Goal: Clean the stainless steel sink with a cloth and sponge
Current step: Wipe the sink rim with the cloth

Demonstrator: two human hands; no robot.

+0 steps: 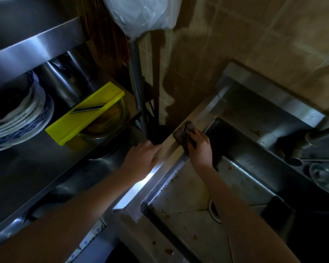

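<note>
Cloth: a dark brown cloth, bunched, lies on the left rim of the sink, close to the back corner by the wall.
Right hand: my right hand is on top of the cloth, fingers bent over it, holding it down on the rim; one end of the cloth sticks out past my fingertips.
Left hand: my left hand rests flat on the outer edge of the same rim, fingers relaxed and holding nothing, just beside the right hand.
Sink: the steel sink has brown specks along the rim and across the basin floor; the drain is partly hidden behind my right forearm.
Left of the sink: a steel shelf carries a stack of blue-and-white plates and a glass bowl, with a yellow slicer lying across the bowl.
Corner: a grey pole stands between shelf and sink, its top wrapped in a plastic bag.
Behind: a beige tiled wall, darkly stained near the corner.
</note>
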